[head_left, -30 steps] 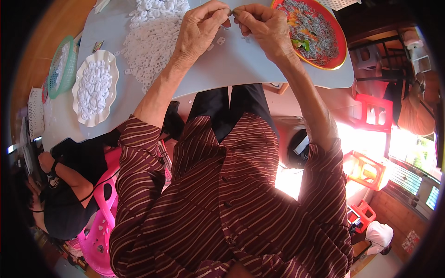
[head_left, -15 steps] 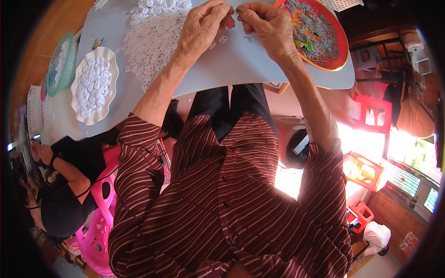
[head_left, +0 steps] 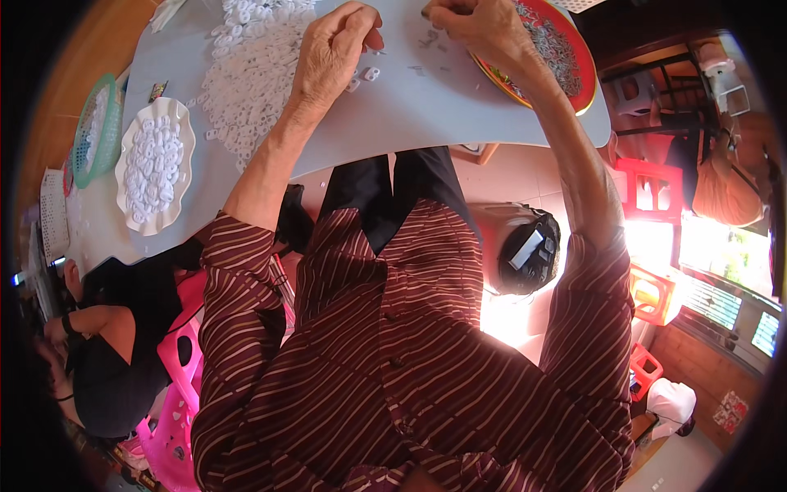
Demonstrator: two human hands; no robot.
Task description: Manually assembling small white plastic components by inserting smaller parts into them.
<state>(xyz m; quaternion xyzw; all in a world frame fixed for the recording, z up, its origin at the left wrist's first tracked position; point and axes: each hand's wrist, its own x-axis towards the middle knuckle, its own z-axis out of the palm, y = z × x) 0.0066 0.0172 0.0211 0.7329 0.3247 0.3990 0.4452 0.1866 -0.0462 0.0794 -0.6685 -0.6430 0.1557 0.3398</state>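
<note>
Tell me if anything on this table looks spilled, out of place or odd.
Mostly tidy. The one loose spread is the heap of small white plastic pieces lying straight on the grey table by the left hand, with a few strays beside it, while others fill the white scalloped dish. The right hand is at the red tray.

Table (head_left: 426, 123): parts pile (head_left: 250, 66) left, scalloped plate (head_left: 154, 164) farther left, round tray (head_left: 549, 53) right.

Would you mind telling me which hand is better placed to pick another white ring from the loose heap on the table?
Probably the left. The left hand rests right beside the heap of white rings, fingers curled near stray pieces. The right hand sits farther away, by the red tray.
</note>
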